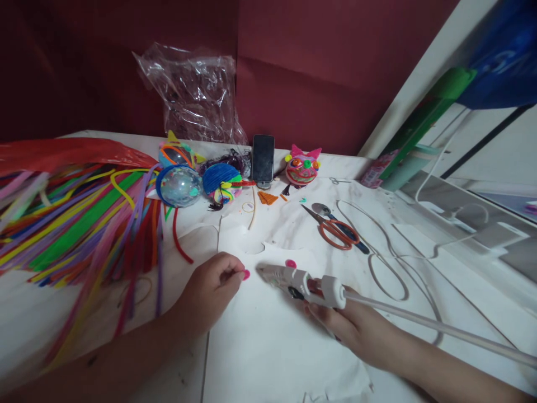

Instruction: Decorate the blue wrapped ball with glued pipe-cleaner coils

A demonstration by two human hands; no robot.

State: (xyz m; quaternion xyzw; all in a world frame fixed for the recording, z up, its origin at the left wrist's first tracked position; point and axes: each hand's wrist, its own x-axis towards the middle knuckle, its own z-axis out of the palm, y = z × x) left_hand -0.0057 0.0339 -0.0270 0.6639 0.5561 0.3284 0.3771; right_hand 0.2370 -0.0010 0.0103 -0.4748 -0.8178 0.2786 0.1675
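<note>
Near the middle of the white table, my left hand (pixel 212 288) pinches a small pink disc (pixel 246 274) at its fingertips. Facing it from the right, my right hand (pixel 346 322) is wrapped round the handle of a white glue gun (pixel 293 280). The gun's nozzle points left toward the pink disc, with a gap between them. A long glue stick (pixel 440 324) runs out of the gun's back end. Just behind the gun lies a second pink disc (pixel 291 263). White paper (pixel 251 341) is spread under both hands.
Colourful pipe cleaners (pixel 96 218) cover the left side. Decorated balls (pixel 180 184), a phone (pixel 263 159) and a pink lion-like figure (pixel 302 166) stand at the back. Orange-handled scissors (pixel 338 232) and a looping white cable (pixel 390 252) lie to the right.
</note>
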